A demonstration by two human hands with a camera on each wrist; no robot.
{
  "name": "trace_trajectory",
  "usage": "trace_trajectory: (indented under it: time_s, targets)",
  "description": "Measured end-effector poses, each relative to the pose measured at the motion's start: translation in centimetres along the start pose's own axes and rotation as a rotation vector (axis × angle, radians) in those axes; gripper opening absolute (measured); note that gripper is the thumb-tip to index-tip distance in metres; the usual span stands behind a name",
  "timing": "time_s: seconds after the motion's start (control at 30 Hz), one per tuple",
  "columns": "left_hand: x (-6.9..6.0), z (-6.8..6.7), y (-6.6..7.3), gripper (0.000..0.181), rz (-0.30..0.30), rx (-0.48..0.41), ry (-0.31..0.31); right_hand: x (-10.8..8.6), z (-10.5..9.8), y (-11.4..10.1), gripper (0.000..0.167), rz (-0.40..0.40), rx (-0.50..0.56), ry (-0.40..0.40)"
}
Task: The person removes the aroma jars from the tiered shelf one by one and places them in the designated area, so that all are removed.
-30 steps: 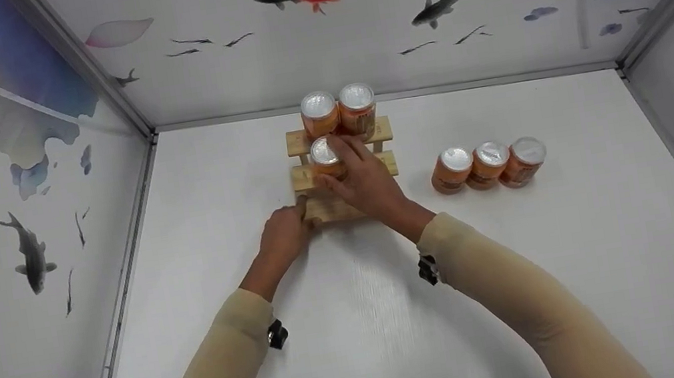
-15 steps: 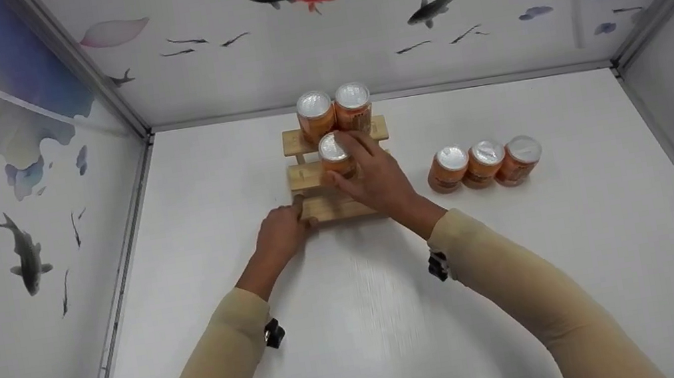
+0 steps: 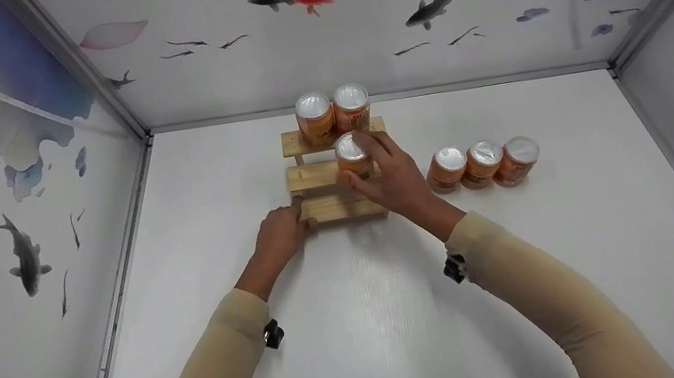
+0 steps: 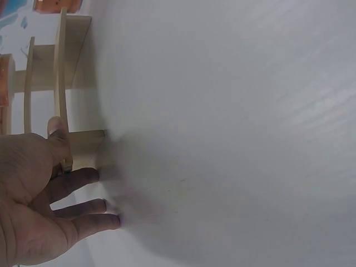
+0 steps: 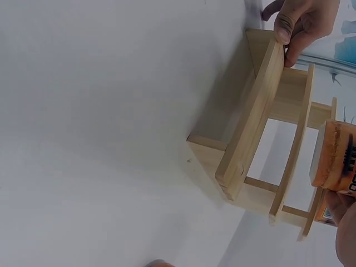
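My right hand (image 3: 394,176) grips an orange can (image 3: 353,158) with a silver top, thumb in front and fingers behind. The can is over the right half of the middle step of a small wooden three-step rack (image 3: 311,176). In the right wrist view, the can (image 5: 339,158) appears slightly apart from the step. My left hand (image 3: 280,233) pinches the left end of the lowest step (image 3: 340,207), thumb on top and fingers below, as the left wrist view also shows. Two similar cans (image 3: 315,118) stand side by side on the top step.
Three more orange cans (image 3: 482,164) stand in a row on the white table (image 3: 360,334), right of the rack. White panels (image 3: 355,44) with painted fish enclose the table at the back and both sides.
My right hand has carried its can to the right, from the left part of the middle step towards its right part. The left hand keeps its hold on the lowest step.
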State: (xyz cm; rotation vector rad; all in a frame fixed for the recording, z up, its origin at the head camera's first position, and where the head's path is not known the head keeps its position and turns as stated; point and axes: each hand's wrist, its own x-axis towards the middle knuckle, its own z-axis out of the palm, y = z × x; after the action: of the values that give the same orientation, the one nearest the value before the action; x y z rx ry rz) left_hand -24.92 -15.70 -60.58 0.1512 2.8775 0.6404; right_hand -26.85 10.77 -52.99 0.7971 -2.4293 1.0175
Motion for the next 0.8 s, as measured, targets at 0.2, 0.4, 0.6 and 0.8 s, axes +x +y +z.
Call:
trace_trajectory:
  time_s: [0.2, 0.4, 0.6, 0.8]
  targets:
    - [-1.6, -1.9, 2.1, 0.066, -0.038, -0.043, -0.035, -0.6, -1.1, 0.7, 0.068, 0.017, -0.002, 0.003]
    - [-1.7, -1.9, 1.9, 0.072, -0.053, -0.025, -0.048, -1.5, -2.3, 1.3, 0.066, 0.017, -0.021, 0.016]
    - [-1.7, -1.8, 1.9, 0.08, -0.062, 0.017, -0.053, -2.7, -3.3, 1.9, 0.068, 0.018, -0.033, 0.02]
    - [-1.7, -2.0, 2.3, 0.076, -0.083, 0.014, -0.064, -4.0, -4.3, 2.8, 0.069, 0.042, -0.054, 0.047]
